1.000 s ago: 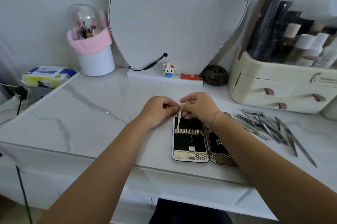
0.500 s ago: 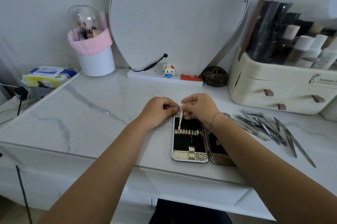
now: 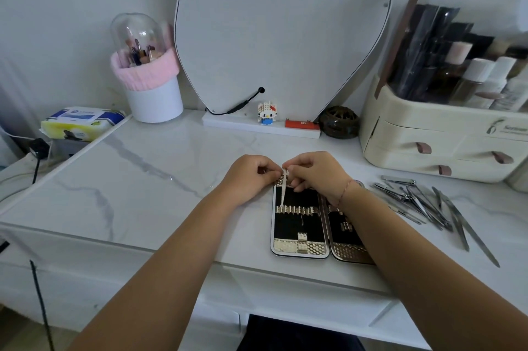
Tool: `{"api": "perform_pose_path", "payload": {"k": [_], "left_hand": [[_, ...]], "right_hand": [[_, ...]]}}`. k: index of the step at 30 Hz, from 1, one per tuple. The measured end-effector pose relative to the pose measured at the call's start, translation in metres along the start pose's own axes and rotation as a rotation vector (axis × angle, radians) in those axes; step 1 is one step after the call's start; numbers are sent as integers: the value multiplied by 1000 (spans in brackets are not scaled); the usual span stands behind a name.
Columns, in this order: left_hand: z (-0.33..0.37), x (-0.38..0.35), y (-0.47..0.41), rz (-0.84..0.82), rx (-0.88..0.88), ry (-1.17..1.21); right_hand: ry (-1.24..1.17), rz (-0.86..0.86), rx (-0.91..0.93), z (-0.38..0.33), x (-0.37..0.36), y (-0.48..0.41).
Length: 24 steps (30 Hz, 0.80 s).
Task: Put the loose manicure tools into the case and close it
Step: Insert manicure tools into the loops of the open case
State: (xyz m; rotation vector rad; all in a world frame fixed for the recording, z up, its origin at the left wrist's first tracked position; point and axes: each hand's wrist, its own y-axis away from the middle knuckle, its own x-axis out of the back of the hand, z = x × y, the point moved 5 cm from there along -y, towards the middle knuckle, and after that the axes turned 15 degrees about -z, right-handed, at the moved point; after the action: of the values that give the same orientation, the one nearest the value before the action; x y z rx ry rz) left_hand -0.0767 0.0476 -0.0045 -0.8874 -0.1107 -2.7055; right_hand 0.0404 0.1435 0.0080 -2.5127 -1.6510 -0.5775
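An open manicure case (image 3: 300, 225) with black lining and gold trim lies flat on the marble table; my right forearm covers part of its right half. A thin pale tool (image 3: 283, 189) stands slanted over the left half, its tip at the row of gold loops. My right hand (image 3: 314, 172) pinches the tool's top end. My left hand (image 3: 250, 176) is curled at the case's top left corner, fingertips touching the case edge beside the tool. A pile of loose metal tools (image 3: 423, 202) lies to the right of the case.
A cream cosmetics organiser (image 3: 428, 148) stands at the back right, close behind the loose tools. A mirror (image 3: 283, 25) with a small figurine, a dark round pot (image 3: 339, 122), a pink-trimmed brush holder (image 3: 148, 76) and a wipes pack (image 3: 80, 122) line the back and left.
Both hands stay at the case's top edge; the pale tool has shifted only slightly in my right hand's pinch.
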Motion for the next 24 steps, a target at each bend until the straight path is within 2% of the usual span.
{"api": "perform_pose_path", "payload": {"k": [8, 13, 15, 20, 24], "left_hand": [[5, 1, 3, 18, 21, -41], [4, 0, 2, 10, 23, -45], [4, 0, 2, 7, 25, -55], [4, 1, 1, 2, 33, -66], [4, 0, 1, -7, 27, -49]], "right_hand": [[-27, -68, 12, -2, 1, 2], [82, -64, -4, -3, 1, 5], [169, -64, 0, -6, 0, 8], [642, -128, 46, -17, -9, 16], [716, -205, 86, -16, -11, 20]]}}
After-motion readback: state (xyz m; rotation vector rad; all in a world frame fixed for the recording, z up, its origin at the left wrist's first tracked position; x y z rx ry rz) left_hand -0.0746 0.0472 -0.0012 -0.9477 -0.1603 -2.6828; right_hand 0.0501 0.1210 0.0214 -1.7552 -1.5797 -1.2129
